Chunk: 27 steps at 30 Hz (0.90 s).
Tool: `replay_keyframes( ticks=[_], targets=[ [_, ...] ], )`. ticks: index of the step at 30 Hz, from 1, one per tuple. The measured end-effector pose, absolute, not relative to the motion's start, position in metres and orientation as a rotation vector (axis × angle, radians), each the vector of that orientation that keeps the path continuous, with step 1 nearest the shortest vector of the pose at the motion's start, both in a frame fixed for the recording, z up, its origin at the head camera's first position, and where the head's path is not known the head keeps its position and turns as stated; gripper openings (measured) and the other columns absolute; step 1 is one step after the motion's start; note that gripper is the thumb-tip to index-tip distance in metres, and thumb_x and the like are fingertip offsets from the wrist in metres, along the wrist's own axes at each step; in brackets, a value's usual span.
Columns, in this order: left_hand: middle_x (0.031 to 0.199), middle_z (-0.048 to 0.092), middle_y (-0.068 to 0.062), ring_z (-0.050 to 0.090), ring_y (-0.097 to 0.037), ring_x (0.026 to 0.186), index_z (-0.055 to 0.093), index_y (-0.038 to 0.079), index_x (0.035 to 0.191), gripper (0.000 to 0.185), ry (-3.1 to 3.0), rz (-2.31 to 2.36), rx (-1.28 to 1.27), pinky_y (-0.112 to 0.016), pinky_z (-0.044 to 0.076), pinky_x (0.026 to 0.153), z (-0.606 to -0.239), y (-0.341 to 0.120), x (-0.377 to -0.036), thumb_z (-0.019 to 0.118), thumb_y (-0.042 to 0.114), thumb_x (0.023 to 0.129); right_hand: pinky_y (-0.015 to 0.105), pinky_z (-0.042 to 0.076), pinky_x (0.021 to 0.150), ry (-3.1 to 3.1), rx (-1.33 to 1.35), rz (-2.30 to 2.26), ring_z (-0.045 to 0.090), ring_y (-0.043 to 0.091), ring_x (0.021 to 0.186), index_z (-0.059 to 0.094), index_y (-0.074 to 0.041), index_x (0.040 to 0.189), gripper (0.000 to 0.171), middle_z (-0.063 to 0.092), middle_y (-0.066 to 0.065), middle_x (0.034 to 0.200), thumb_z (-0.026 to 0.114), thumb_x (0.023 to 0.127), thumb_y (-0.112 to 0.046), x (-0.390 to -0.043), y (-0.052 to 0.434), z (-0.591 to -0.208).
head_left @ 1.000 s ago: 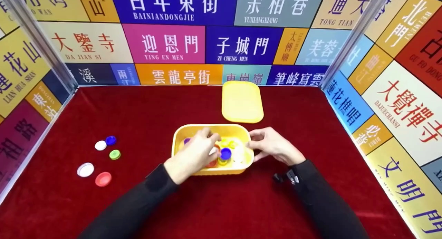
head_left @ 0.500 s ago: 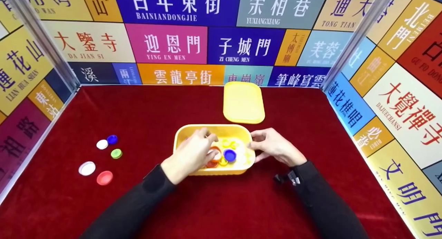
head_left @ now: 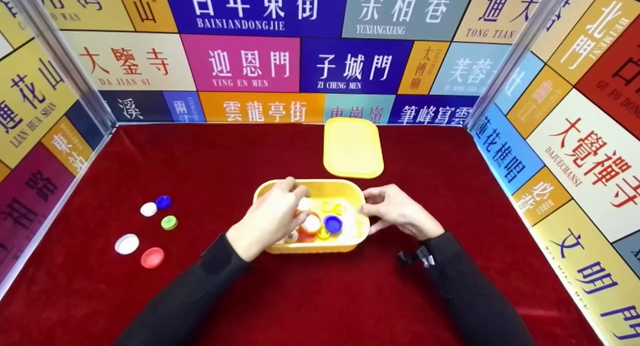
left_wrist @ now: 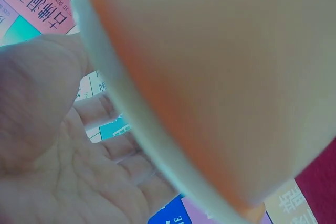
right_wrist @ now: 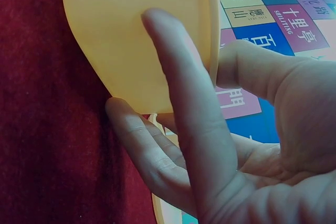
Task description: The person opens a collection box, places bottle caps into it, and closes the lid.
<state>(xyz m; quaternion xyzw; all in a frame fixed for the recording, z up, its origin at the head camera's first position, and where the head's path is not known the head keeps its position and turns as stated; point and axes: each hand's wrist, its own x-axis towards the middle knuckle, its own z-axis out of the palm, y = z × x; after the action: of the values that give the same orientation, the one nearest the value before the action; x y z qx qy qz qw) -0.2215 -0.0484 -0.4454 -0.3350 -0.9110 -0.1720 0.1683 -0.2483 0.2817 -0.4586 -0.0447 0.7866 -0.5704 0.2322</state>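
A yellow plastic box point(head_left: 345, 243) stands mid-table, holding several bottle caps and small yellow pieces. My left hand point(head_left: 270, 213) reaches in over its left part, fingers bent downward. Beside the thumb and forefinger shows a small white thing point(head_left: 303, 203); I cannot tell whether they hold it. In the left wrist view the box wall point(left_wrist: 220, 77) hides the fingertips of the left hand point(left_wrist: 47, 129). My right hand point(head_left: 400, 213) grips the box's right end, with fingers along the outer wall point(right_wrist: 136, 66). A white cap point(head_left: 311, 223) and a blue cap point(head_left: 333, 224) lie inside.
Loose on the red cloth point(head_left: 225, 156) at left lie a blue cap point(head_left: 163, 202), a small white cap point(head_left: 148, 209), a green cap point(head_left: 169, 222), a larger white cap point(head_left: 127, 244) and a red cap point(head_left: 152, 257). A yellow lid point(head_left: 353, 148) lies behind the box.
My left hand has shifted slightly left and up within the box, uncovering more caps below it. The blue cap in the box has settled a little to the right. My right hand stays put.
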Motion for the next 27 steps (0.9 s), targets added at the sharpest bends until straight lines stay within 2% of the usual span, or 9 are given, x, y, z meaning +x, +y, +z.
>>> replay_keyframes(
  ticks=[6, 8, 10, 20, 27],
  targets=[
    [0.115, 0.074, -0.017, 0.073, -0.035, 0.098, 0.081, 0.004, 0.127, 0.033, -2.618, -0.455, -0.926, -0.049, 0.069, 0.086, -0.441, -0.063, -0.227, 0.091, 0.025, 0.103, 0.043, 0.074, 0.076, 2.152, -0.122, -1.571, 0.085, 0.03, 0.098, 0.074, 0.004, 0.149, 0.046, 0.08, 0.028, 0.133, 0.077, 0.103, -0.005, -0.249, 0.281, -0.458],
    [0.118, 0.074, -0.017, 0.072, -0.035, 0.099, 0.08, 0.005, 0.13, 0.035, -2.646, -0.46, -0.891, -0.047, 0.07, 0.081, -0.438, -0.07, -0.229, 0.09, 0.025, 0.104, 0.043, 0.074, 0.076, 2.151, -0.126, -1.573, 0.085, 0.03, 0.098, 0.073, 0.004, 0.149, 0.047, 0.079, 0.028, 0.134, 0.077, 0.103, -0.005, -0.249, 0.282, -0.458],
    [0.12, 0.074, -0.017, 0.073, -0.035, 0.102, 0.08, 0.005, 0.131, 0.034, -2.666, -0.467, -0.853, -0.048, 0.07, 0.081, -0.435, -0.077, -0.231, 0.089, 0.025, 0.105, 0.042, 0.074, 0.075, 2.153, -0.129, -1.573, 0.085, 0.03, 0.097, 0.073, 0.004, 0.149, 0.047, 0.08, 0.028, 0.134, 0.077, 0.104, -0.005, -0.249, 0.282, -0.458],
    [0.128, 0.073, -0.021, 0.073, -0.043, 0.116, 0.079, 0.005, 0.136, 0.036, -2.744, -0.604, -0.636, -0.059, 0.069, 0.098, -0.43, -0.124, -0.243, 0.086, 0.026, 0.108, 0.041, 0.074, 0.076, 2.147, -0.126, -1.575, 0.085, 0.029, 0.098, 0.074, 0.004, 0.149, 0.046, 0.08, 0.027, 0.133, 0.077, 0.104, -0.005, -0.249, 0.282, -0.46],
    [0.135, 0.07, -0.026, 0.071, -0.047, 0.12, 0.077, 0.006, 0.141, 0.039, -2.806, -0.694, -0.457, -0.066, 0.065, 0.103, -0.425, -0.159, -0.251, 0.083, 0.025, 0.108, 0.042, 0.074, 0.075, 2.161, -0.135, -1.572, 0.085, 0.029, 0.097, 0.075, 0.004, 0.147, 0.044, 0.08, 0.026, 0.131, 0.077, 0.104, -0.004, -0.25, 0.283, -0.46]
  ],
)
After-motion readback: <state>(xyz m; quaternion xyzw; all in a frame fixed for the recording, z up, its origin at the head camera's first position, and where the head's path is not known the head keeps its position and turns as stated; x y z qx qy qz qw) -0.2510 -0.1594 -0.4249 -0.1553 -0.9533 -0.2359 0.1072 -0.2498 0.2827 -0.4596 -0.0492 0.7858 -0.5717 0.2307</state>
